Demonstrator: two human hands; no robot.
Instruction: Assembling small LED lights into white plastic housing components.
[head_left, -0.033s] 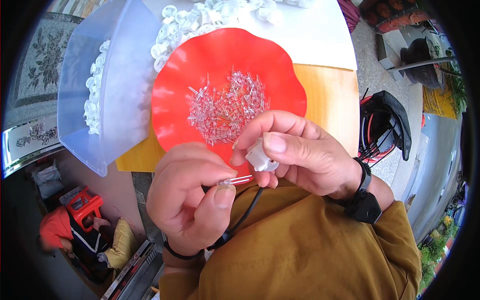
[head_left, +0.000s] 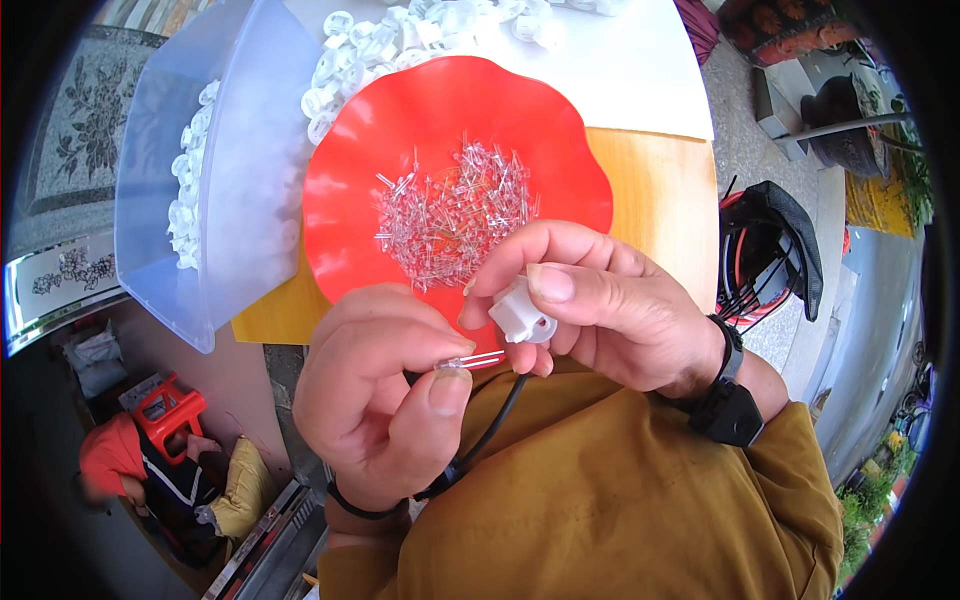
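Between the thumb and forefinger of my left hand [head_left: 385,390] is a clear LED [head_left: 470,361], its metal legs pointing right. My right hand [head_left: 600,300] holds a small white plastic holder [head_left: 520,315] by thumb and fingers, a round opening showing on its lower right. A short gap parts the legs from the holder. Beyond both hands lies a red wavy-rimmed plate [head_left: 560,130], with a heap of clear LEDs [head_left: 455,215] in its middle. My left hand covers part of the plate's near edge.
More white holders [head_left: 345,75] are piled on a white sheet [head_left: 640,70] behind the plate. At left stands a translucent bluish bin [head_left: 250,170] with holders inside. The table [head_left: 650,190] is wooden. A person sits at lower left near a red stool [head_left: 168,415].
The white holder has turned slightly in my right hand, so its round opening shows more. My left hand and the LED stay where they were.
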